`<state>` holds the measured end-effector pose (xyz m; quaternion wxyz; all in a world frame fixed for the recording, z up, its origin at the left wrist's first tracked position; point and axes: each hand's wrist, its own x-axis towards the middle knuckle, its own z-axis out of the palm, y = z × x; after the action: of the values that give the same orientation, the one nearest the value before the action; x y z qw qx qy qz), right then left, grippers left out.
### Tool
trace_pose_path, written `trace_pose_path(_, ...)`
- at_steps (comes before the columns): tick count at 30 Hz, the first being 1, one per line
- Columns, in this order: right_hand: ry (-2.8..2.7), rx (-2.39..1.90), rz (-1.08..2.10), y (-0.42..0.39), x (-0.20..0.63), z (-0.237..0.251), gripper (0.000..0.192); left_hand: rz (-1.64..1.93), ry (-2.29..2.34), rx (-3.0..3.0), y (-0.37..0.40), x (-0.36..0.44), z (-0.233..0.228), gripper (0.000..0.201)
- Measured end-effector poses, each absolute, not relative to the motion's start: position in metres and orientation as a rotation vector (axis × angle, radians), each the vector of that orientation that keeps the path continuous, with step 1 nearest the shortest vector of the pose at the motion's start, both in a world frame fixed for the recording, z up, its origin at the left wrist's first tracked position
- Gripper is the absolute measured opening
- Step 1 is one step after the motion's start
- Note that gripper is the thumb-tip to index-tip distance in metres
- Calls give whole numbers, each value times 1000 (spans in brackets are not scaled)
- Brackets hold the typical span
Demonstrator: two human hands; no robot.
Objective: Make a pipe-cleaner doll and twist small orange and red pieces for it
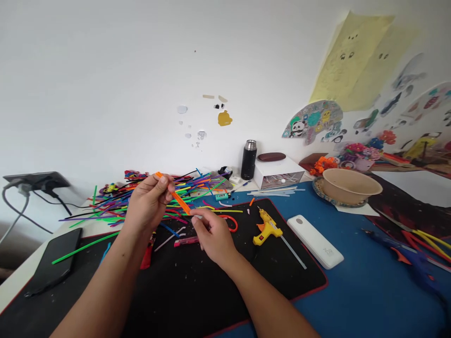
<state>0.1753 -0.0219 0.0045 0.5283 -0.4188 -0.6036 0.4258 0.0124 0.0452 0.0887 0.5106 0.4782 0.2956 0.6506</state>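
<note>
The left hand (150, 202), raised above the black mat (197, 286) with fingers closed on the upper end of the orange stick (176, 196), tilts it down to the right hand (211, 234), whose fingertips pinch its lower end, apparently to steady it, beside the glue gun (267, 228).

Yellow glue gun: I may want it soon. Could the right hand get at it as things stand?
Probably yes. The glue gun lies in the open on the black mat, just right of the right hand, with nothing between them, though that hand pinches the orange stick.
</note>
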Motion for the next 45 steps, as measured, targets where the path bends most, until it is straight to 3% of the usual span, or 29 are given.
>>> trace_pose_path(6, -1215, -953, 1124, -19, 178, 2, 40, 1581, 643, 1057, 49, 7, 89, 33)
trace_pose_path(13, -1630, -1073, 769, -29, 175, 2, 45, 1554, 706, 1102, 44, 18, 88, 32)
trace_pose_path(21, -1699, -1215, 639, -31, 176, 9, 38, 1460, 734, 1158, 38, 34, 82, 33)
trace_pose_path(45, -1837, -1297, 478, -26, 176, 3, 40, 1453, 750, 1147, 39, 33, 82, 35)
